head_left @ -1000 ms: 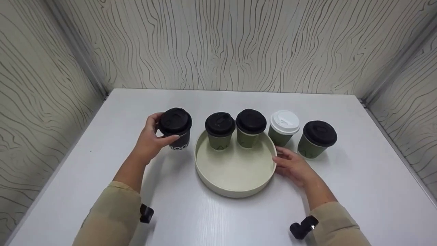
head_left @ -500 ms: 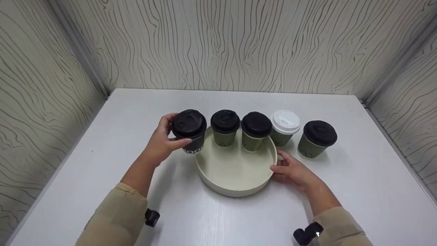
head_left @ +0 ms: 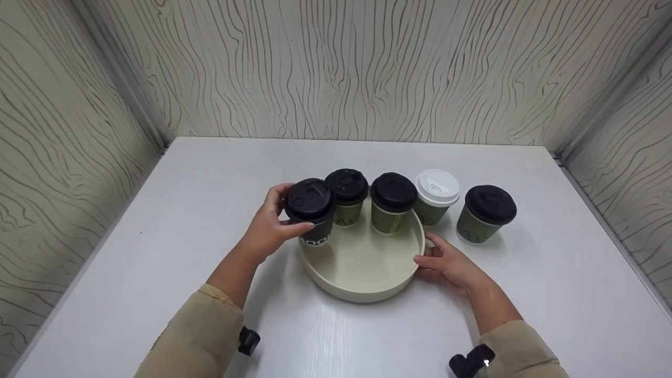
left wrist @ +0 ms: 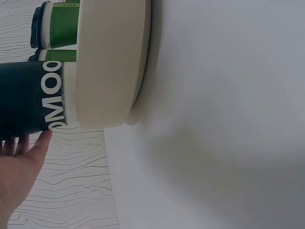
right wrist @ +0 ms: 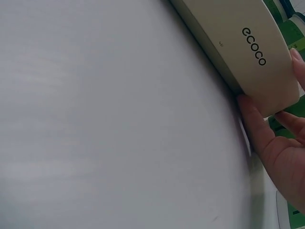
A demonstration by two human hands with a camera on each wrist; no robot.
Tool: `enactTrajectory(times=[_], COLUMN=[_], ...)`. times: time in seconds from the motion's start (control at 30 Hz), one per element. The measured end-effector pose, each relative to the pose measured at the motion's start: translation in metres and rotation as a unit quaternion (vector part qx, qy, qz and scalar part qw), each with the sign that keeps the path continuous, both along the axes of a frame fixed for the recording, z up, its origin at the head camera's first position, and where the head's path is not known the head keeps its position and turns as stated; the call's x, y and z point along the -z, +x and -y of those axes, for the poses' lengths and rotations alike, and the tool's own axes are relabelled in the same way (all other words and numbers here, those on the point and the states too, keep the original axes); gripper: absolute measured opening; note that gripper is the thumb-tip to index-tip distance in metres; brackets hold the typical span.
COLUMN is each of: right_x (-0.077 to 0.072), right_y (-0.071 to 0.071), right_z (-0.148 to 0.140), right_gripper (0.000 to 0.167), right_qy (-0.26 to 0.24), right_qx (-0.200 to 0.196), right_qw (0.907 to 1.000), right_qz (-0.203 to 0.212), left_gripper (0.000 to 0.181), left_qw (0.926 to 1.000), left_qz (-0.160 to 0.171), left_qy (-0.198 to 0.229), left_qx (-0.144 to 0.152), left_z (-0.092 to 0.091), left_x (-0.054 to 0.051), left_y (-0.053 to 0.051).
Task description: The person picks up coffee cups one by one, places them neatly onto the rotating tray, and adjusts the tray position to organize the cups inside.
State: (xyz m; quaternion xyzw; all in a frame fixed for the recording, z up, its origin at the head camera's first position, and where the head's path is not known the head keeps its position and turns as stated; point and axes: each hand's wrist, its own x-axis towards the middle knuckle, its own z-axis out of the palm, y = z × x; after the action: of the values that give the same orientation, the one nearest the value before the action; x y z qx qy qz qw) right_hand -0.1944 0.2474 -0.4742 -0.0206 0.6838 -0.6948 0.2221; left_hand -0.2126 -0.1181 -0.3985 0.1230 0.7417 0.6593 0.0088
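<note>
My left hand [head_left: 270, 226] grips a dark paper coffee cup [head_left: 311, 202] with a black lid and white lettering. That cup is held over the left rim of a round cream tray [head_left: 362, 295]; in the left wrist view the cup [left wrist: 28, 95] has its base hidden behind the tray wall [left wrist: 112, 62]. Two green cups with black lids, the left one [head_left: 347, 212] and the right one [head_left: 387, 220], stand inside the tray at the back. On the right side my right hand [head_left: 451, 266] holds the tray's wall, thumb at the rim, fingers outside.
To the right of the tray, outside it, stand a green cup with a white lid [head_left: 436, 194] and another green cup with a black lid [head_left: 485, 212]. Wood-grain patterned panels [head_left: 341, 68] border the white table [head_left: 184, 173] at the back and sides.
My left hand has carried the dark cup rightward from beside the tray to over its left rim. The two cups in the tray have shifted slightly right. My right hand stays at the tray.
</note>
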Motion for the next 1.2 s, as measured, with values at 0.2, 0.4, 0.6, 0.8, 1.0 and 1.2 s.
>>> enactTrajectory(times=[0.2, 0.4, 0.6, 0.8, 1.0, 1.2], right_x=[0.000, 0.001, 0.001, 0.001, 0.001, 0.002], right_y=[-0.001, -0.001, 0.000, 0.001, 0.001, 0.001], right_z=[0.000, 0.002, 0.002, 0.002, 0.002, 0.002], right_gripper=[0.080, 0.081, 0.080, 0.080, 0.081, 0.081], right_qy=[0.014, 0.012, -0.001, 0.001, 0.001, -0.003], right_qx=[0.002, 0.001, 0.002, 0.006, 0.006, 0.008], right_qw=[0.9999, 0.9999, 1.0000, 1.0000, 0.9999, 0.9999], right_qz=[-0.001, -0.001, 0.003, 0.007, 0.009, 0.008], left_gripper=[0.083, 0.078, 0.080, 0.080, 0.080, 0.081], left_qw=[0.9995, 0.9994, 0.9990, 0.9986, 0.9989, 0.9990], left_qz=[0.020, 0.019, 0.024, 0.021, 0.022, 0.027], left_qy=[-0.024, -0.028, -0.036, -0.048, -0.042, -0.036], left_qx=[0.001, 0.005, 0.008, 0.005, 0.006, 0.009], left_z=[-0.008, -0.012, -0.011, -0.012, -0.012, -0.011], left_x=[0.006, -0.006, 0.003, 0.009, 0.010, 0.016], left_y=[0.001, 0.014, 0.015, 0.015, 0.016, 0.011])
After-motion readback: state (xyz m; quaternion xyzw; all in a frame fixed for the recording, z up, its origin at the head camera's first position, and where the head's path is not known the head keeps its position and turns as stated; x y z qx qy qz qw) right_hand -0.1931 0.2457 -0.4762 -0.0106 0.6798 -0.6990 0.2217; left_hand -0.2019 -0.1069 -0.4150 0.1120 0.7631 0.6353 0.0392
